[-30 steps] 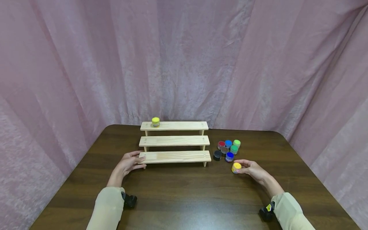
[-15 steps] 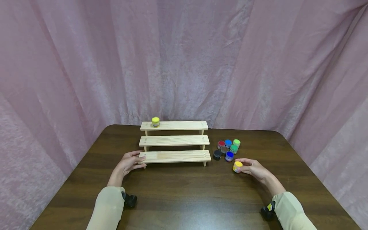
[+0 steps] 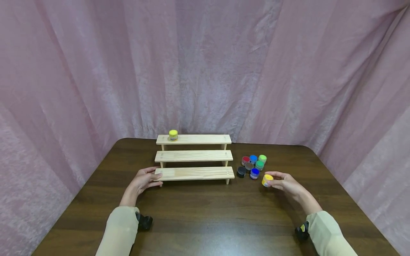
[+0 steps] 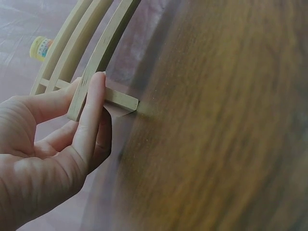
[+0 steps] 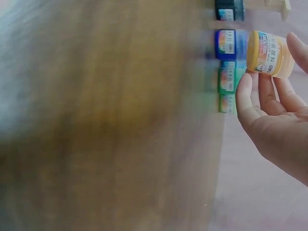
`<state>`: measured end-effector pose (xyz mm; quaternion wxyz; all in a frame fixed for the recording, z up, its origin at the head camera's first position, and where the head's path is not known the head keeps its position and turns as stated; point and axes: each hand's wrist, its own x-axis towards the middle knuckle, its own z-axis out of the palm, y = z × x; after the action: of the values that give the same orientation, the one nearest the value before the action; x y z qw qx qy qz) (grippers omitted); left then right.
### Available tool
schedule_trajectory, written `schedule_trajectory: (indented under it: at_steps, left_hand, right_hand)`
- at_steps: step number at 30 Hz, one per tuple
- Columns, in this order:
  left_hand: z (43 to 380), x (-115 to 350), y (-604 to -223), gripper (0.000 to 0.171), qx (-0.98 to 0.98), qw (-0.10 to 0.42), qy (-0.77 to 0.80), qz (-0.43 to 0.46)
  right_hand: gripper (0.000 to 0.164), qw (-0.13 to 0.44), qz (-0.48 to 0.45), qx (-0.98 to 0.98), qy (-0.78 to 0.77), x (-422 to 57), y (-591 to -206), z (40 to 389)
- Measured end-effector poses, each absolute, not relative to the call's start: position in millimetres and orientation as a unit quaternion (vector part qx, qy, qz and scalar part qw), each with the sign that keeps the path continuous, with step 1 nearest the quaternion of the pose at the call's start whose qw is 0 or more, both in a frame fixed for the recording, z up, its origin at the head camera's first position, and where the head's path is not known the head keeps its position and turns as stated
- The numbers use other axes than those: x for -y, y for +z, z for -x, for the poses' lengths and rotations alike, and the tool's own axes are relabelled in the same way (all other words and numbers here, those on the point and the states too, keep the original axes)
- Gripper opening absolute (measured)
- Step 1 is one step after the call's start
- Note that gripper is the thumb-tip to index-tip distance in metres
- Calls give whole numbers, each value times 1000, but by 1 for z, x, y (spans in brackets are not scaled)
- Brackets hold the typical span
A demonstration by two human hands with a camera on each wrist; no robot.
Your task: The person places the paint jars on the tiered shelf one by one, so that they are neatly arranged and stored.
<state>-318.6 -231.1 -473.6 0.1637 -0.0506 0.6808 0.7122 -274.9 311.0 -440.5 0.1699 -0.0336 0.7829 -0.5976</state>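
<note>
A three-step wooden rack (image 3: 194,173) stands on the table, and my left hand (image 3: 143,182) grips the left end of its lowest step. In the left wrist view the thumb and fingers pinch the board (image 4: 103,55) near a leg. My right hand (image 3: 289,185) holds a small paint jar with a yellow-orange lid (image 3: 267,180) between thumb and fingers; the right wrist view shows the jar's label (image 5: 268,53). On the top step, towards the left, sits another jar with a brighter yellow lid (image 3: 173,135).
Right of the rack several paint jars stand in a cluster, among them a black jar (image 3: 241,172), a dark blue jar (image 3: 254,173), a red jar (image 3: 245,160) and a light green jar (image 3: 262,158). A pink curtain (image 3: 205,71) hangs behind the brown table (image 3: 205,213).
My right hand has moved slightly right and away from me with the yellow-orange paint jar, which now looks lifted and a little tilted. The left hand keeps its grip on the rack.
</note>
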Motion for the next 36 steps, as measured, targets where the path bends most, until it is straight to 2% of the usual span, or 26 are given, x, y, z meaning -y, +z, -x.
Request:
schedule_trajectory:
  at_steps: [16,36]
  left_hand:
    - [319,231,-474,68,-686,166,707,47]
    - [320,232,-476,67,-684,162,711,42]
  right_hand:
    - [65,150,71,-808,-566,-280,-391,299]
    - [57,153,109,-821,-539,-199,-351,357]
